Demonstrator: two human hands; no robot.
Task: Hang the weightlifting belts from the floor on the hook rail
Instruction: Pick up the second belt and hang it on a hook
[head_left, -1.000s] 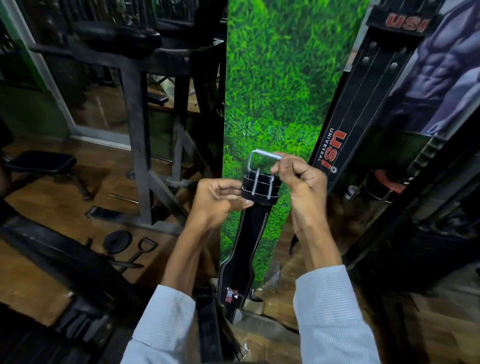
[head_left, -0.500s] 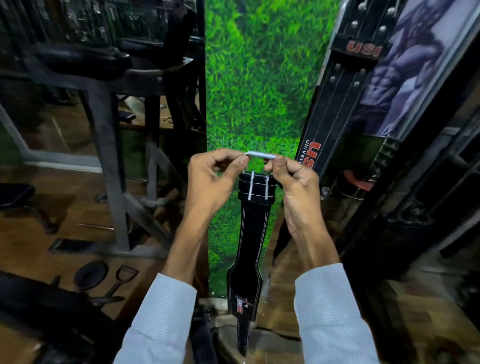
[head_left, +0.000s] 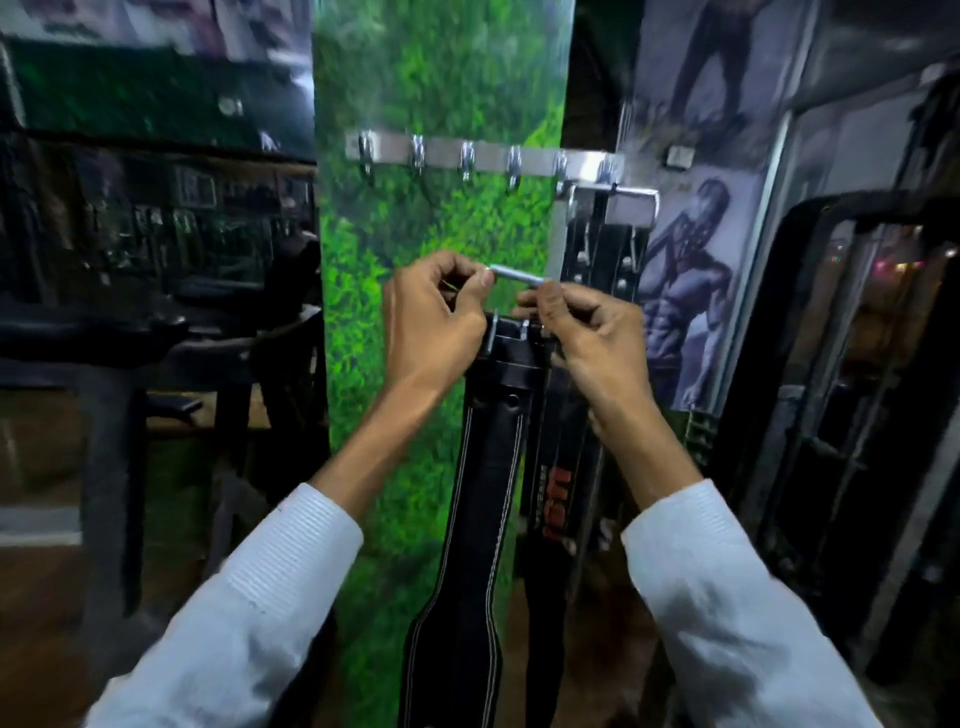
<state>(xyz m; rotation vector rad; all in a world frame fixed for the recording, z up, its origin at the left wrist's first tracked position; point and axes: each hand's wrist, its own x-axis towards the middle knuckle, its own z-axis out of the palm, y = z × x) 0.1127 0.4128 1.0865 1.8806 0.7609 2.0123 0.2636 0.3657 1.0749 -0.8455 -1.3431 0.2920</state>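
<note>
A black weightlifting belt (head_left: 485, 499) with white stitching hangs straight down from my two hands. My left hand (head_left: 434, 322) pinches the left end of its metal buckle (head_left: 517, 274); my right hand (head_left: 587, 332) pinches the right end. The buckle is held level, well below the metal hook rail (head_left: 483, 156), which is fixed across a grass-print panel (head_left: 405, 83) and carries several bare hooks. A second black belt with red lettering (head_left: 563, 483) hangs by its buckle from the rail's rightmost hook, just behind my right hand.
Dark gym machine frames (head_left: 119, 395) stand at left, with a padded bench. A poster of a muscular figure (head_left: 691, 291) covers the wall at right, beside a dark framed door or rack (head_left: 841, 415). The wooden floor shows below.
The view has tilted up, bringing the hook rail into sight. Both hands have lifted the belt by its buckle; a second ago my left hand held the strap below the buckle.
</note>
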